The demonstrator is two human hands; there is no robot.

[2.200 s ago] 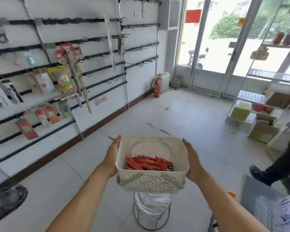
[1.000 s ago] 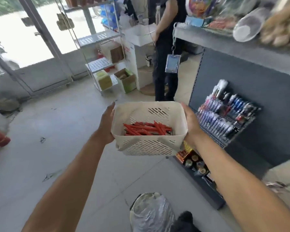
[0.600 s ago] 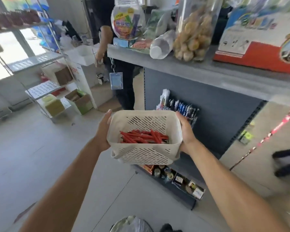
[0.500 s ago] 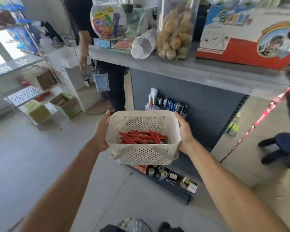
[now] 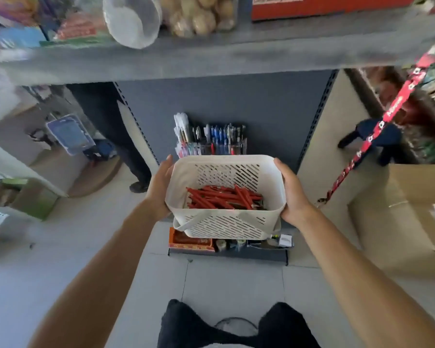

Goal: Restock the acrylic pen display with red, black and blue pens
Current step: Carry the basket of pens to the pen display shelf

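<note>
**One basket of red pens held up w/ two hands**

One white basket [image 5: 226,197] was held between two hands, well above the floor and in front of the pen display [image 5: 210,140]. The left hand [image 5: 158,194] was laid flat on the left side, fingers straight. The right hand [image 5: 293,194] was pressed on the right side, fingers approx. straight. A pile of red pens [image 5: 224,198] was seen inside; too many to count. The basket's walls were slotted. Blue, black & clear pens were stood upright in the display.
</note>
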